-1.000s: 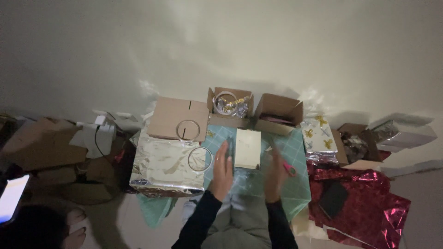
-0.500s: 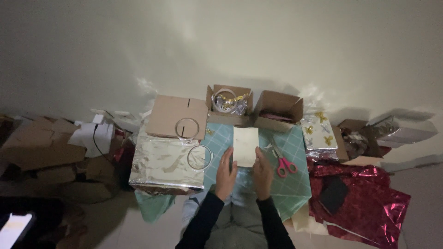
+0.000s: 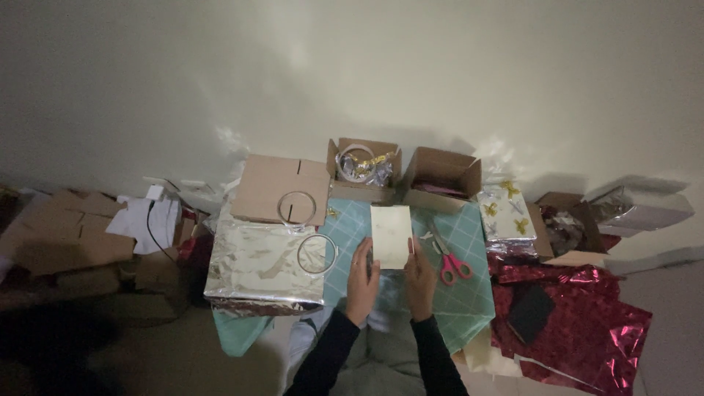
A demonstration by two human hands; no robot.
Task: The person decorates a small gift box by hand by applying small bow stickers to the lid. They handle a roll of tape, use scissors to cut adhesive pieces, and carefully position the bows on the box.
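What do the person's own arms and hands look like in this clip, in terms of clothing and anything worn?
Both arms are covered by long, close-fitting black sleeves ending at the wrists. The left hand and right hand are bare, with no gloves. No rings, watch or bracelets can be made out in the dim light.

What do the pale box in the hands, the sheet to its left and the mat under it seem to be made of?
Box: likely matte card or paper; flat cream face, no glare. Sheet: metallic foil wrap, silver and shiny, creased with bright reflections. Mat: probably a vinyl cutting mat; teal with a printed grid, dull surface.
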